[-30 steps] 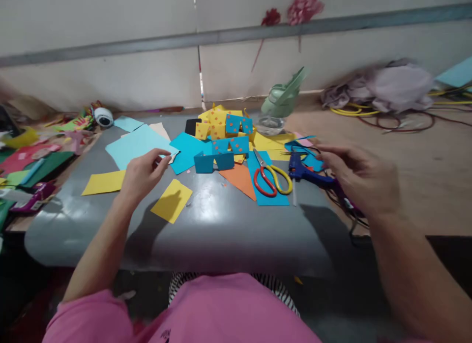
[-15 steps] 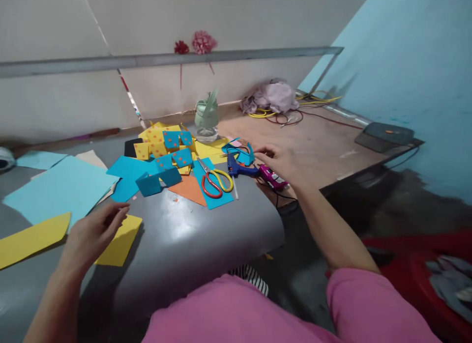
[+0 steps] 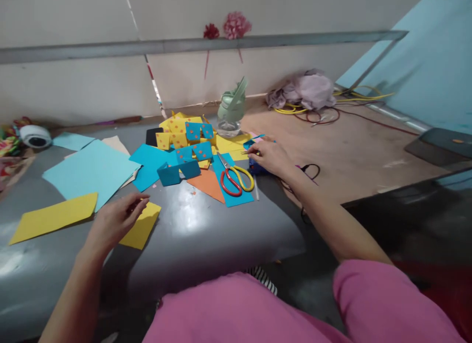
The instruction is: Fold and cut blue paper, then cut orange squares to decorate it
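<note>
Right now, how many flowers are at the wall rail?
2, along the rail: a red flower and, right of it, a larger pink flower.

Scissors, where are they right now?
In the head view, the scissors lie near the middle, toward the right end of the grey surface, on a blue paper strip between the orange paper and the right hand.

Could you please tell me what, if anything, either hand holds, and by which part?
The left hand holds nothing; whether the right hand, partly hiding the glue gun, holds anything is unclear.
</note>
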